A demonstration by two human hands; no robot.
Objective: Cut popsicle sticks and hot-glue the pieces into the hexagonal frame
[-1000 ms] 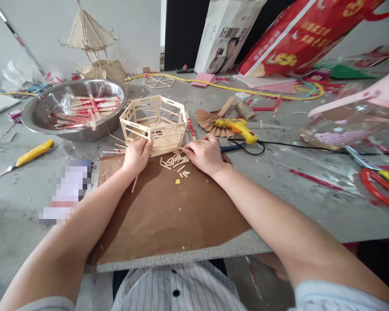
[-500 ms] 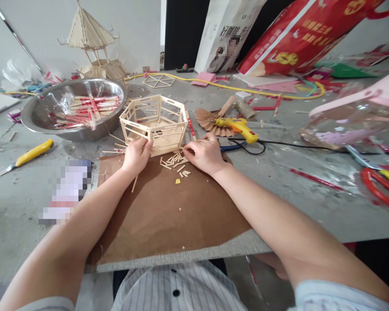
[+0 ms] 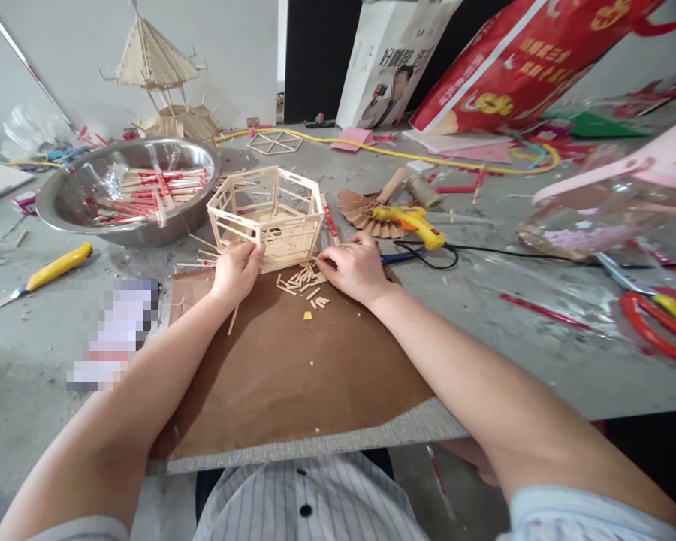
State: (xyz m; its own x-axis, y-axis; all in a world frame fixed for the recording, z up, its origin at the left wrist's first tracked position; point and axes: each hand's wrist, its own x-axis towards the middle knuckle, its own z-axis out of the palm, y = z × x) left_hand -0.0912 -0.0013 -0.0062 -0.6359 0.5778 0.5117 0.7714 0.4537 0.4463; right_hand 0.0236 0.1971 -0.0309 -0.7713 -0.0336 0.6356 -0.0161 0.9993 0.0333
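A hexagonal open frame of thin wooden sticks, with railing-like sides and a slatted floor, stands at the far edge of a brown sheet. My left hand is closed on its near left corner post, thumb against the post. By the near right lower corner, my right hand has thumb and forefinger pinched together; whatever is between the tips is too small to make out. Below those fingertips lies a pile of short cut sticks, with a yellow scrap nearer me.
A steel bowl of red-wrapped sticks is at left, near a yellow knife and a blurred phone-like object. Behind stands a stick pagoda. Rightward lie a yellow glue gun, a paper fan and red-handled scissors.
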